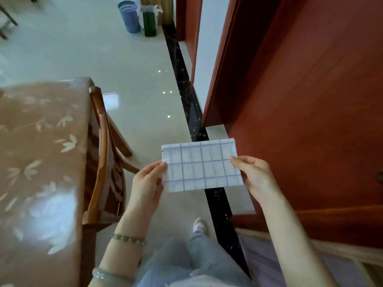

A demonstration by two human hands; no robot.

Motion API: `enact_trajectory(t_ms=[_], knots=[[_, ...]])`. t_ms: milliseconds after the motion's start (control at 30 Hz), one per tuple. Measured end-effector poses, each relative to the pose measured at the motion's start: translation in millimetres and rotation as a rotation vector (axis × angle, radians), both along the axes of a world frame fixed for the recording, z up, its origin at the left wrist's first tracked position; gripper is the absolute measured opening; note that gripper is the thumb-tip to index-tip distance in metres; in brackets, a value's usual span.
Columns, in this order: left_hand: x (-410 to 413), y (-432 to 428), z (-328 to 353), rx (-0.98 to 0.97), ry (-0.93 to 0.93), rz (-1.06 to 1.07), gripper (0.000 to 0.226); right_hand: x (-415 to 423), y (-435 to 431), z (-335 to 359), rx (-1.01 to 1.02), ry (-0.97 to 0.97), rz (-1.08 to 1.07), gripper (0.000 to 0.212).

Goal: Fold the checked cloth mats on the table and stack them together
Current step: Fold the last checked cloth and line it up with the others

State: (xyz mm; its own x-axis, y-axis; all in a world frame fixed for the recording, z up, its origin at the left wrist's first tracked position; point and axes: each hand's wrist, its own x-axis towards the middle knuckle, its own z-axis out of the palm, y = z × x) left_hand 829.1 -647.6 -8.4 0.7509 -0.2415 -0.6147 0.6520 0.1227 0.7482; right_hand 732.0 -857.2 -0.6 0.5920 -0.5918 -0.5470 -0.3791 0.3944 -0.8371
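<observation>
The checked cloth mat (202,165), already a small folded rectangle, hangs in mid-air at lower centre of the frame, pinched at its short edges by the left hand (148,182) and right hand (253,176), probably to keep the fold taut and square before it goes to the table (37,141) at left.

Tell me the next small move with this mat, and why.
Probably swing it left and lay it on the table. The checked mat looks already folded into a small rectangle, pinched at its ends by left hand and right hand, held over the floor right of the table.
</observation>
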Motion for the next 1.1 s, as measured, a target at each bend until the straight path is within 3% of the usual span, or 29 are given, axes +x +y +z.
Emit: enact_trajectory(t_ms=[533, 967, 1100], knots=[[215.5, -97.6, -5.7, 0.012, -0.020, 0.169, 0.012, 264.2, -116.4, -19.7, 0.044, -0.011, 0.191, 0.013], [442.7, -116.4, 21.7, 0.069, -0.141, 0.319, 0.008, 514.8, -135.0, 7.4, 0.051, -0.067, 0.348, 0.007], [497.2, -115.3, 9.6, 0.088, -0.120, 0.419, 0.007, 585.6, -136.8, 4.2, 0.013, -0.036, 0.437, 0.016]])
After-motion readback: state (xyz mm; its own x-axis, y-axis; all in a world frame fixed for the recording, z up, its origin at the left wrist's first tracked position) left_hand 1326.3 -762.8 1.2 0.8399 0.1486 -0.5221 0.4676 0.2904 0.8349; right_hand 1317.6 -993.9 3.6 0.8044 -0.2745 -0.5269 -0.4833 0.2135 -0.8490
